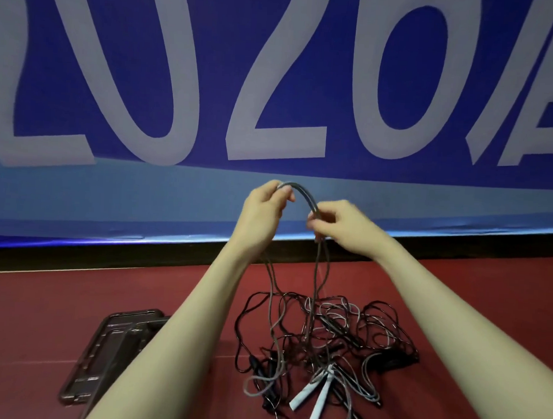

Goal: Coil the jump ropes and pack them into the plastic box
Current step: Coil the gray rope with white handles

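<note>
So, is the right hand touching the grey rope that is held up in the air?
Touching. The head view shows the right hand pinching the grey rope just below the top of its arch, with the fingers curled round the strands.

Plastic box (107, 357) partly hidden behind left forearm. Rope tangle (325, 346) too knotted to count. Banner lettering (276, 74) cropped by edges.

Two bare arms are seen, with no sleeves worn. The left hand (262, 205) and right hand (341, 225) are bare too: no rings, no gloves.
</note>
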The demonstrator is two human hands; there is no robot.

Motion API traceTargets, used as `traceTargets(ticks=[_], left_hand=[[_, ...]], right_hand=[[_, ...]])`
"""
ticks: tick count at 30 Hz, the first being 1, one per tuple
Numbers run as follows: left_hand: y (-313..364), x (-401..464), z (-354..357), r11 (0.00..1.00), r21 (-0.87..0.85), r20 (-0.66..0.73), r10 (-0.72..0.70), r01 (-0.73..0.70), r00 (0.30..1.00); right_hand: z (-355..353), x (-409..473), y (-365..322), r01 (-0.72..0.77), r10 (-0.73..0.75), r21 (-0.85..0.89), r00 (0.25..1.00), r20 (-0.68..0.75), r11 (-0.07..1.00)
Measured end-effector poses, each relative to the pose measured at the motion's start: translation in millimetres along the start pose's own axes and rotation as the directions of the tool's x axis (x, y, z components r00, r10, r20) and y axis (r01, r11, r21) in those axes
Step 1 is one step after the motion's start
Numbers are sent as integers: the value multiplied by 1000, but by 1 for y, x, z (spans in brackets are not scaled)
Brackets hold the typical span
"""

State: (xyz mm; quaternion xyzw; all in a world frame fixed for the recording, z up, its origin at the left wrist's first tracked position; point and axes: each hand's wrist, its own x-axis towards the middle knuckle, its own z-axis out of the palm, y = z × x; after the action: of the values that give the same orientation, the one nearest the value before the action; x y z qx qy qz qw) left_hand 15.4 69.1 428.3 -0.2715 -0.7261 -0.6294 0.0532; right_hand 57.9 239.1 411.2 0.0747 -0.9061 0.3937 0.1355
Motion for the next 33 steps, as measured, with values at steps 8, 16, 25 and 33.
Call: traceTargets(ticks=[8, 16, 25, 33], left_hand=[[3, 8, -41, 944, -329, -248, -50, -35, 967], [-47, 2, -61, 994, 6, -237, -107, 112, 966], [-53, -1, -60, 894, 342, -50, -290, 289, 956], [15, -2, -29, 969, 247, 161, -61, 19, 985]], right_hand=[[37, -15, 65, -270, 262, -62, 817, 514, 961], [21, -6, 70, -333, 297, 180, 934, 198, 926], [-30, 3, -25, -19, 20, 9, 998, -53, 1000], [-22, -4, -61, 60, -78, -160, 991, -111, 985]])
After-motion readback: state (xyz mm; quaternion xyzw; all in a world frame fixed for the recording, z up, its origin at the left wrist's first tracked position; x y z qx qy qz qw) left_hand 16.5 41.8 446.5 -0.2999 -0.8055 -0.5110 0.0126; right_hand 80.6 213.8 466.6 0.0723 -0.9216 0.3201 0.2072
